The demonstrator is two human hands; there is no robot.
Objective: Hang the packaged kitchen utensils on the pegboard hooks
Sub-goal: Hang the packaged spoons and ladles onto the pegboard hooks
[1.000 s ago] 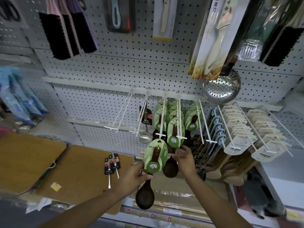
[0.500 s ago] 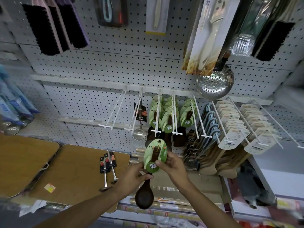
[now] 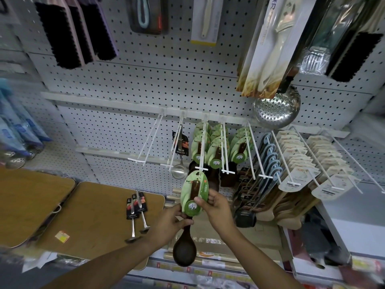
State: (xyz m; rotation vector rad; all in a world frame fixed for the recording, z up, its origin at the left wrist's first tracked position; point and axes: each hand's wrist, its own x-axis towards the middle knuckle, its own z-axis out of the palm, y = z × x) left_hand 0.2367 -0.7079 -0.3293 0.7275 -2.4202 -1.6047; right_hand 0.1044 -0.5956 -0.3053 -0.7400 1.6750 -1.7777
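Observation:
A dark wooden spoon with a green oval card (image 3: 194,192) is held upright just below the tip of a white peg hook (image 3: 201,168). My left hand (image 3: 168,225) grips the spoon's handle under the card. My right hand (image 3: 216,207) pinches the card's right edge with thumb and fingers. More green-carded spoons (image 3: 216,149) hang on three hooks behind. Two packaged metal ladles (image 3: 136,207) lie on a brown board (image 3: 93,217) at the left.
An empty double hook (image 3: 145,147) and a hook with one steel ladle (image 3: 179,155) hang left of the spoons. Blue and beige packaged utensils (image 3: 295,161) fill the hooks on the right. A steel skimmer (image 3: 277,109), brushes and boxed knives hang higher up.
My right hand came down from the hanging spoons to the card of the held spoon. The spoon has been lifted a little, its card top now near the hook tip.

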